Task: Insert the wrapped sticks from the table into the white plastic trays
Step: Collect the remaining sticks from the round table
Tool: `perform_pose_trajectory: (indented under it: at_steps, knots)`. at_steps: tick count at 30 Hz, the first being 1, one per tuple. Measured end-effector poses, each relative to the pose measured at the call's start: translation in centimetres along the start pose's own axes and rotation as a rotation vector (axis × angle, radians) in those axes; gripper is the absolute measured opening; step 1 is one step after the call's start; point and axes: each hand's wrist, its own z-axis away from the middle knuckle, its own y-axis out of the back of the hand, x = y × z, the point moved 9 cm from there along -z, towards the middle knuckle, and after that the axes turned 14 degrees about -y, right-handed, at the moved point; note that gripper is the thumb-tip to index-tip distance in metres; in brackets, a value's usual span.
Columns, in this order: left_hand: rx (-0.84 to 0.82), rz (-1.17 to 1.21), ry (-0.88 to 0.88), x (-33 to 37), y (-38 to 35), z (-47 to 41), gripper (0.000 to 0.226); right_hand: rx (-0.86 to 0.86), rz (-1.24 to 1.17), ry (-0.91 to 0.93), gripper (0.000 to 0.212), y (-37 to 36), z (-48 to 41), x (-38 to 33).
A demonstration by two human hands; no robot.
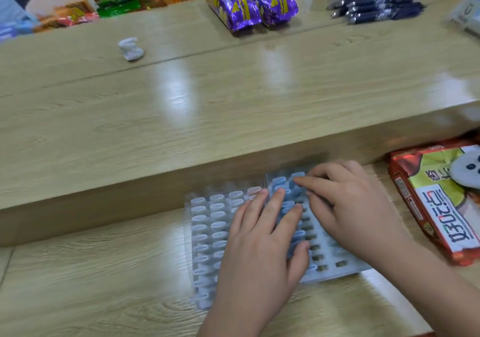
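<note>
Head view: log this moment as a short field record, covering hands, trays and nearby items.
left hand: flat across both trays
right hand: fingertips pinching at the right tray's far end
left tray: slots look filled
right tray: near slots open
red snack pack: right of trays
raised shelf: purple packs, dark pens

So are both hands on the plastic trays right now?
Yes, the left hand lies flat across the white trays and the right hand rests fingertips on the right tray.

Right tray (335,266) partly under both hands, motion-blurred slots — red packet (439,206) cut off at right edge
</note>
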Motion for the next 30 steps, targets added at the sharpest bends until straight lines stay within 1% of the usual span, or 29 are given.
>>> perform_pose_trajectory:
  at_steps: [5,8,10,12,14,16,17,20,23,25,27,30]
  knots:
    - [-0.008,0.043,0.035,0.2,1.5,-0.2,0.044,-0.04,-0.11,-0.073,0.032,2.1,1.4,0.0]
    - [0.057,0.148,0.125,0.4,5.2,0.8,0.041,-0.064,-0.181,-0.134,0.027,4.9,3.4,-1.0]
    - [0.137,0.258,0.247,0.1,7.9,3.3,0.042,-0.108,-0.232,-0.168,0.026,6.1,5.4,-2.4]
    - [0.233,0.388,0.406,-0.6,10.2,7.5,0.043,-0.185,-0.32,-0.213,0.037,6.8,7.3,-4.8]
    - [0.352,0.498,0.553,-1.0,12.4,12.9,0.037,-0.274,-0.429,-0.234,0.049,6.9,9.2,-7.6]
    - [0.477,0.577,0.685,-0.9,14.4,19.0,0.028,-0.363,-0.515,-0.22,0.053,6.7,11.4,-11.2]
    - [0.528,0.602,0.751,-0.8,15.4,22.0,0.027,-0.398,-0.539,-0.207,0.054,6.6,12.4,-13.1]
    - [0.631,0.619,0.908,-0.8,17.6,30.7,0.03,-0.548,-0.575,-0.165,0.049,5.4,15.3,-19.0]
    - [0.692,0.59,1.021,-0.9,19.3,38.8,0.035,-0.649,-0.615,-0.106,0.042,4.4,18.3,-25.1]
    - [0.766,0.587,1.099,-0.8,20.2,44.1,0.033,-0.702,-0.614,-0.089,0.036,3.5,20.6,-28.9]
    - [0.831,0.573,1.157,-0.9,21.0,49.0,0.032,-0.757,-0.624,-0.105,0.032,1.9,23.3,-32.3]
    - [0.909,0.59,1.196,-2.0,22.1,55.9,0.031,-0.811,-0.637,-0.103,0.031,-0.7,27.4,-38.0]
